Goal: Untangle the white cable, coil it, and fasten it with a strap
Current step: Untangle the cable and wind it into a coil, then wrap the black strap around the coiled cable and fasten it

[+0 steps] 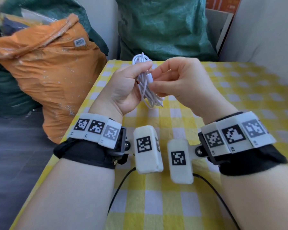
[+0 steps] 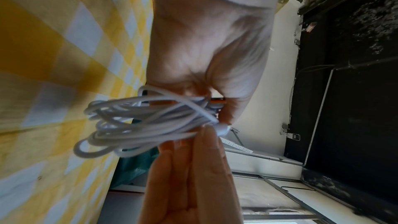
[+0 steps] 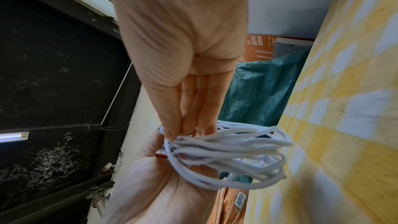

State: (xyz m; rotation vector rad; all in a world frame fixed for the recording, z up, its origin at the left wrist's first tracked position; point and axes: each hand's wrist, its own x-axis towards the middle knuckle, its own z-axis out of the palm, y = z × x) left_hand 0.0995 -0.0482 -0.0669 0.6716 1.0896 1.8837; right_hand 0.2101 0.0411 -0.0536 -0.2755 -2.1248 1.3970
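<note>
The white cable (image 1: 145, 87) is gathered into a long bundle of loops, held upright above the checked table. My left hand (image 1: 131, 80) grips the bundle around its middle, thumb across the front. My right hand (image 1: 158, 80) pinches the bundle's middle where a white connector (image 1: 150, 77) shows. A small orange-red piece (image 2: 217, 100) sits between my left palm and the cable; I cannot tell what it is. In the wrist views the loops (image 2: 137, 122) (image 3: 232, 156) fan out toward the tablecloth. No strap can be made out.
The table wears a yellow and white checked cloth (image 1: 239, 100). An orange sack (image 1: 48, 67) leans at the table's left edge, green sacks (image 1: 163, 27) stand behind it. Black wrist-camera leads (image 1: 120, 185) trail over the near cloth.
</note>
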